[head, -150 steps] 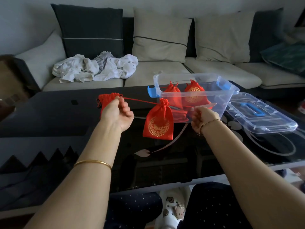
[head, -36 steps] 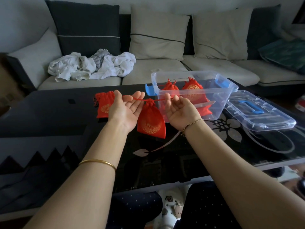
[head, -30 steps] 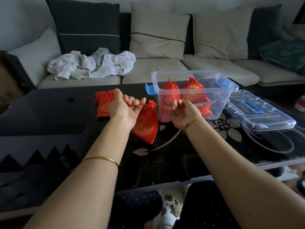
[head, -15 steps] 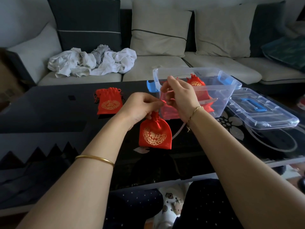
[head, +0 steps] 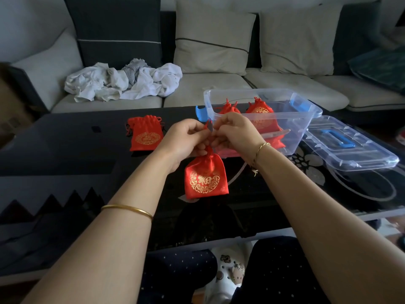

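Both hands meet above the middle of the black glass table [head: 65, 150]. Left hand [head: 186, 139] and right hand [head: 234, 132] pinch the red drawstring at the gathered neck of a red satin pouch [head: 206, 178] with gold print; fingers of both curl round the cord. The pouch hangs below the hands, neck cinched, its lower edge at or just above the glass (contact cannot be told).

A second red pouch [head: 145, 136] lies flat on the table to the left, well apart from the hands. Far right of the hands stands a clear plastic storage box [head: 306, 110] with blue latches, lid off, at least two more red pouches [head: 260, 110] inside. Its clear lid [head: 350, 145], blue handle up, lies on the table just right of the box.

Beyond the table, a sofa [head: 208, 88] with crumpled white cloth [head: 122, 82] on its left seat.
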Motion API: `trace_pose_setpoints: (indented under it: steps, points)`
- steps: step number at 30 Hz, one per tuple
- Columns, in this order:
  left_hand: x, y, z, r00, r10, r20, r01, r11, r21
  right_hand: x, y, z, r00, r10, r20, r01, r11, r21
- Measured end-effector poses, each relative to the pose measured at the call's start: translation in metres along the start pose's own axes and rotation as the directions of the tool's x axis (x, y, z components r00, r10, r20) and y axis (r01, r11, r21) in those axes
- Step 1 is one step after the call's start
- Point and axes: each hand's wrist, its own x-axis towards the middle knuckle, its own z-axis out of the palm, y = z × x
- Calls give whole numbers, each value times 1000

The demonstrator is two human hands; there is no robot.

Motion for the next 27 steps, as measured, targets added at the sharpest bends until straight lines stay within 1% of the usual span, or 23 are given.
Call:
trace_pose_setpoints:
  steps: [4, 7, 12, 14, 18, 21, 23, 25, 27]
  points:
    - [1, 0, 0, 999, -25, -49, 22, 998, -53, -2, 3, 1, 994, -111, -11, 108, 984, -142]
    - [3, -1, 1, 994, -42, -97, 36, 997, -64, 0, 8, 3, 982, -188, 1, 180, 938, -296]
    - [4, -1, 0, 987, -77, -143, 69, 996, -61, -1, 9, 5, 957, -289, 32, 277, 874, -399]
    - [4, -1, 1, 985, -85, -147, 75, 995, -72, -1, 8, 7, 944, -328, 44, 311, 833, -458]
    - [4, 0, 3, 981, -97, -167, 83, 993, -89, -1, 6, 9, 908, -410, 85, 375, 707, -599]
    - [2, 4, 2, 978, -83, -192, 67, 994, -87, 1, 5, 11, 894, -433, 118, 401, 652, -644]
    - [2, 6, 1, 969, -42, -242, 32, 998, -44, 1, 4, 10, 911, -401, 94, 366, 685, -630]
    - [4, 5, -1, 947, 10, -322, -11, 1000, -1, 1, 6, 8, 948, -317, 26, 278, 786, -553]
    - [5, 4, -6, 916, 56, -397, -43, 998, 41, 0, 8, 5, 981, -186, -45, 152, 901, -405]
